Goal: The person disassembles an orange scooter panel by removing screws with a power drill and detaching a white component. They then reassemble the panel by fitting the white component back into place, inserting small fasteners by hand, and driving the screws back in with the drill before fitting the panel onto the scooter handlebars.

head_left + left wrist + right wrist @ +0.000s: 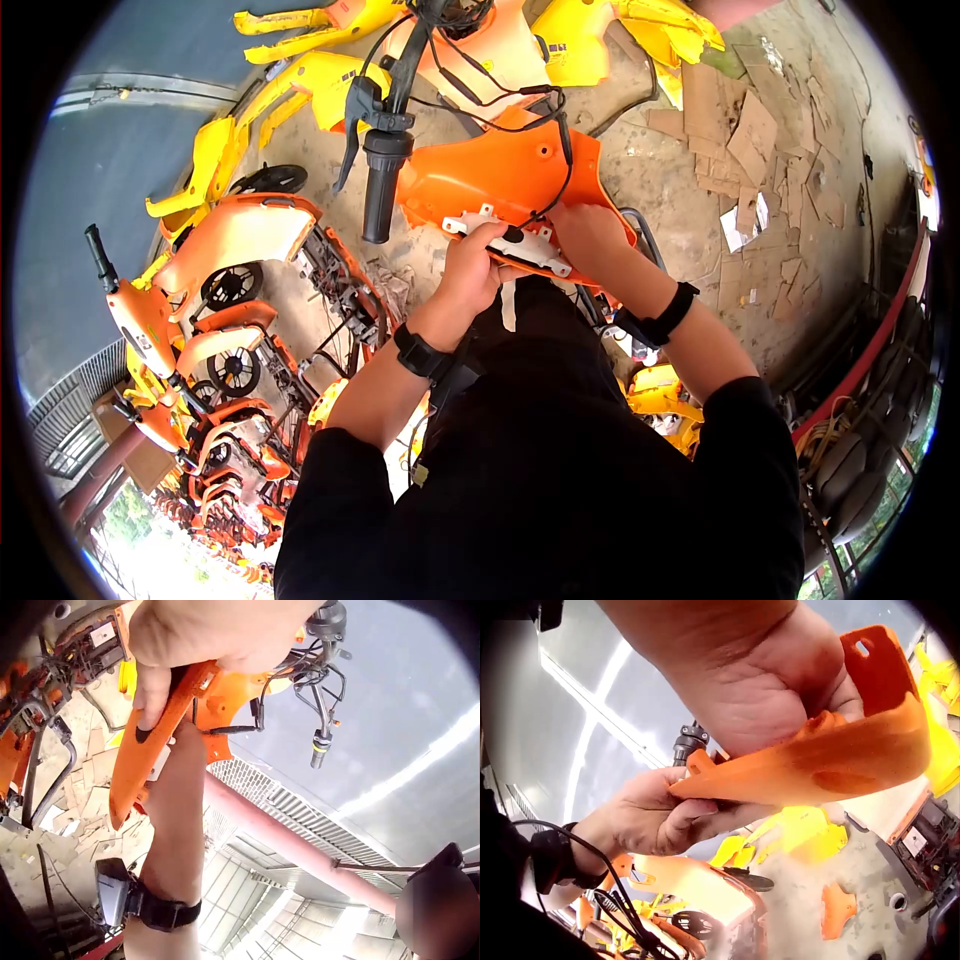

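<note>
Orange shell [810,769] is sitting between the two hands, just beside the handlebar [402,90]; whether anything else is bearing it, I cannot tell

Left hand [470,272] is gripping the shell's near edge, thumb lying on the white piece [540,252], fingers curling underneath. Right hand [592,240] is reaching into the shell's right end; its fingertips are hiding there, so pinching or pressing, I cannot tell

Main worry: the left thumb is probably doing much of the holding. Easing it could be enough to tip the white piece out over the shell's near edge, as no fastener is showing clearly. Second: black cable [567,150] is looping down into the shell; a tug could be straining it, or the white piece trapping it. Third: hard pushing could be cracking the tabs [486,211]

Container: the shell is serving as a shallow trough, holding the white piece and the right fingers; the cable's lower end is disappearing beside them. Outside: cardboard [750,135] is lying right of the shell, yellow panels [345,90] are lying beyond it
</note>
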The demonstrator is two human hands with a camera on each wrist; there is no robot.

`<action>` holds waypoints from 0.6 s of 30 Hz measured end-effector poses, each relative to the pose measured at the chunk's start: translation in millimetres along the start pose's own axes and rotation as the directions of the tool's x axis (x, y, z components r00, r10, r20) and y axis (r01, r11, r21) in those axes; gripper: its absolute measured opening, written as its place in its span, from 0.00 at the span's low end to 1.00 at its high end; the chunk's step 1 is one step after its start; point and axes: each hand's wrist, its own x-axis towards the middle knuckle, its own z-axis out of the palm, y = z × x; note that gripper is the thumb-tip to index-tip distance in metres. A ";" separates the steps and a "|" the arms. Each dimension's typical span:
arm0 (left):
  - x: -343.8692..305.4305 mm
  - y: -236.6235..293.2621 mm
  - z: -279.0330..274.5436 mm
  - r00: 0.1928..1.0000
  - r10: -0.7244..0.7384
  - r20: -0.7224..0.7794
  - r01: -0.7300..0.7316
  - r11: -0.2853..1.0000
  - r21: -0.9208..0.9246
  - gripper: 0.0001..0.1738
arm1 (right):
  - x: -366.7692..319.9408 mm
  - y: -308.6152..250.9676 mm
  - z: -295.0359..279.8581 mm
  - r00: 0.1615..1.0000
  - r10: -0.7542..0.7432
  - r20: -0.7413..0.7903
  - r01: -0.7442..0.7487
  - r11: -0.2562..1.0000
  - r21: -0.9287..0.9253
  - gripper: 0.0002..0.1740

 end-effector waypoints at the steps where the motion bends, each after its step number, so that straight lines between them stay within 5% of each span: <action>1: -1.2 0.3 1.2 1.000 0.002 0.004 -0.002 1.000 -0.005 0.16 | 3.3 0.9 3.6 1.000 0.023 0.008 -0.023 1.000 -0.015 0.11; 6: -2.4 -1.4 0.5 1.000 0.009 0.002 -0.009 1.000 -0.025 0.18 | 4.3 14.2 23.2 1.000 -0.003 -0.016 0.004 1.000 0.029 0.16; 10: -3.4 0.4 3.2 1.000 0.025 -0.006 -0.025 0.999 -0.025 0.18 | -8.5 17.1 20.1 0.951 0.020 -0.308 0.095 0.932 0.351 0.10; 16: 1.7 2.1 1.4 0.999 0.014 0.035 -0.013 0.999 -0.051 0.18 | -18.9 16.1 9.7 0.937 0.151 -0.316 0.120 0.710 0.694 0.10; 18: 2.3 3.3 3.3 0.999 0.009 0.037 -0.007 0.999 -0.040 0.18 | -17.8 15.7 5.5 0.929 0.101 -0.356 0.176 0.724 0.667 0.09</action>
